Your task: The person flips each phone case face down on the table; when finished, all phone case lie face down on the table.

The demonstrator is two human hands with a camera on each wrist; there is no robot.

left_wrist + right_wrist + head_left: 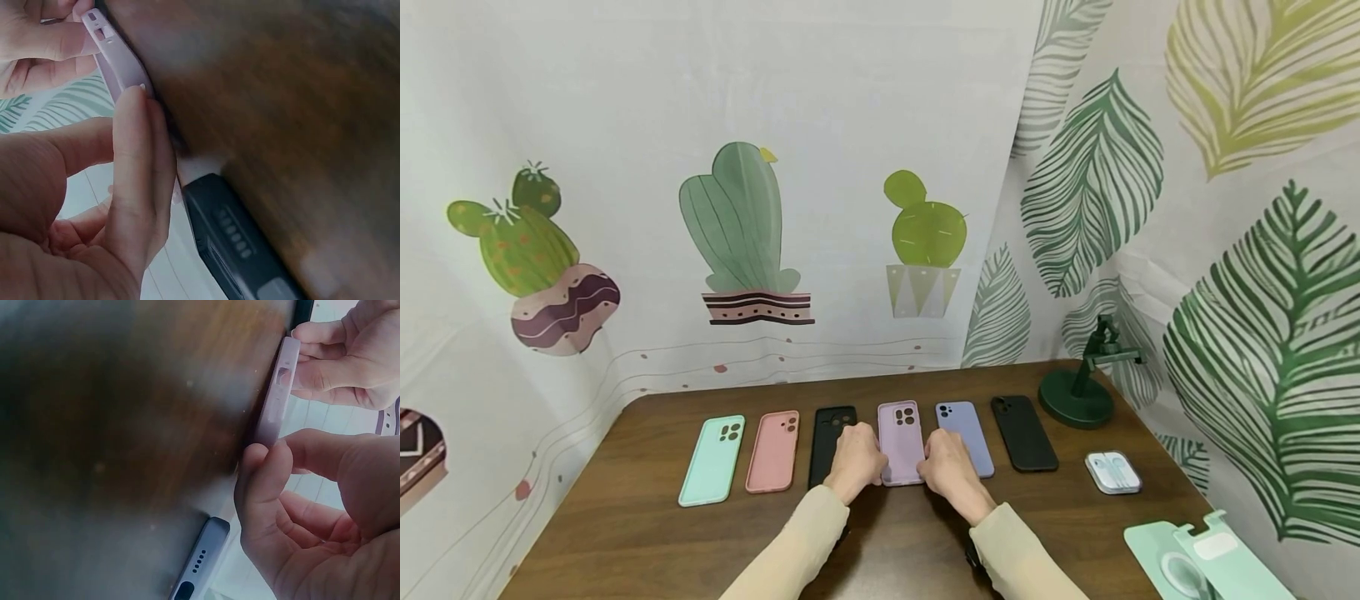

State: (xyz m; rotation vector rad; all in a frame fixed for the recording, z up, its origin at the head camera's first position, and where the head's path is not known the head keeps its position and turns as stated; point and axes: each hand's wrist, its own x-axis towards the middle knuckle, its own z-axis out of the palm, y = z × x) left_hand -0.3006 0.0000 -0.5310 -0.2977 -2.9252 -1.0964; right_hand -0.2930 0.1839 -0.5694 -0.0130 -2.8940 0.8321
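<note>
A lilac phone case lies in the middle of a row of cases on the wooden table, its camera cutouts at the far end. My left hand holds its near left corner; in the left wrist view, the left hand's fingers are against the case's edge. At the near right corner, my right hand pinches the case between thumb and finger, as the right wrist view shows. Under the left hand a black case is partly hidden. A blue-violet case sits just beyond the right hand.
Left in the row are a mint case and a pink case; a black case ends it on the right. Farther right stand a dark green stand, boxed earphones and a mint-green folding piece.
</note>
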